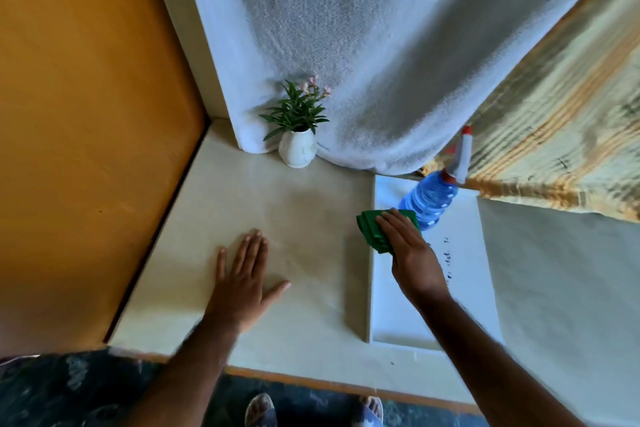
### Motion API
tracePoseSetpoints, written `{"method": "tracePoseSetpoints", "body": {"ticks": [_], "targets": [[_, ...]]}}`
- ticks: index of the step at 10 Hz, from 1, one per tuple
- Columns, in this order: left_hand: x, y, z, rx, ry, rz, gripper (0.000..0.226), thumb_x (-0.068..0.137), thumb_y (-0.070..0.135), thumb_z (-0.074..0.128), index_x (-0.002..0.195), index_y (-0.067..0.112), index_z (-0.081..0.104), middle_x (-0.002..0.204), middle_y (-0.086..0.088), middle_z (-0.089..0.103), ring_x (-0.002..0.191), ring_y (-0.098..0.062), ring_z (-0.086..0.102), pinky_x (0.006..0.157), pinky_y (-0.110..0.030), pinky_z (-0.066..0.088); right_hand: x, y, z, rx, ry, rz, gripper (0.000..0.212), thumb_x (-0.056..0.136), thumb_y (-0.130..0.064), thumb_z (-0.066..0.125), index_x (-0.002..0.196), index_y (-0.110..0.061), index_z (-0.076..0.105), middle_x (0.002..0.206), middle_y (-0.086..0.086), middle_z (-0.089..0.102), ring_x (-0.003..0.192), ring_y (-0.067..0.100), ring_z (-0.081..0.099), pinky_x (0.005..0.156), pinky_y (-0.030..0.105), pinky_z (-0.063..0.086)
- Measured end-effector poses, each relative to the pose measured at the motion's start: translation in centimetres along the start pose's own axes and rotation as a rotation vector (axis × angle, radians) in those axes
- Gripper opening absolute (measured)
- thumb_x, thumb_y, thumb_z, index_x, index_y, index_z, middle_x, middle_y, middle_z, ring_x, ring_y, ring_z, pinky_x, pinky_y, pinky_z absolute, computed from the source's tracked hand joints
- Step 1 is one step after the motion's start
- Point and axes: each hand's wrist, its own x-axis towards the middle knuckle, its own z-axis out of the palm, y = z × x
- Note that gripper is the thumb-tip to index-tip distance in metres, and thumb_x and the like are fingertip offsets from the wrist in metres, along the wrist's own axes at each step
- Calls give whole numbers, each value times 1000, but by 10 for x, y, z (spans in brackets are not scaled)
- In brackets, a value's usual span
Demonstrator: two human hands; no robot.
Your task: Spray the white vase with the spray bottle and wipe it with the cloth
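My right hand [403, 246] lies fingers-down over the green cloth [372, 229] on the white tray [408, 315], just beside the spray bottle [433, 199] lying there. My left hand [246, 281] rests flat and spread on the worktop [304, 218]. The vase [298, 149] stands well apart, against the white towel [346, 45].

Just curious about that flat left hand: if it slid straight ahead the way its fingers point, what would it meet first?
Probably the small white ceramic vase holding the green plant. The left hand lies flat on the cream table, fingers aimed slightly right, with bare tabletop between; it might just pass the vase's left side.
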Motion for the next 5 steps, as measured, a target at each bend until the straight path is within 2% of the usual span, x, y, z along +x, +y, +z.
{"method": "tracePoseSetpoints", "body": {"ticks": [1, 2, 3, 4, 5], "targets": [[0, 2, 1, 13, -2, 1, 106, 87, 83, 2, 158, 7, 21, 168, -12, 16, 155, -27, 17, 121, -65, 14, -41, 17, -11, -70, 13, 115, 77, 65, 32, 60, 135, -1, 57, 142, 19, 56, 137, 36, 46, 109, 57, 43], [0, 5, 1, 13, -5, -3, 105, 88, 82, 3, 157, 5, 28, 166, -14, 24, 153, -28, 25, 119, -65, 18, -61, 35, -15, -81, -89, 235, 75, 70, 28, 61, 138, -3, 54, 148, 17, 50, 139, 37, 43, 107, 58, 44], [1, 2, 2, 35, -41, -22, 108, 86, 83, -1, 158, 7, 22, 168, -12, 18, 154, -26, 19, 121, -64, 14, -76, 42, -8, -146, -292, 231, 72, 90, -8, 68, 152, -7, 32, 160, 9, 23, 149, 33, 25, 120, 49, 26], [2, 6, -2, 56, -130, -60, 115, 77, 86, -15, 160, 9, 6, 170, -9, 2, 157, -23, 4, 123, -62, 4, -82, 39, -3, -291, -349, 194, 91, 93, -60, 54, 156, -5, 17, 164, 12, 10, 152, 28, 10, 124, 45, 14], [7, 5, -5, 100, -174, -74, 120, 63, 89, -25, 156, 14, -18, 168, -5, -22, 156, -19, -15, 124, -58, -5, -80, 33, -4, -291, -395, 196, 98, 91, -74, 35, 157, -6, 10, 166, 12, 7, 153, 25, 3, 125, 42, 9]]}}
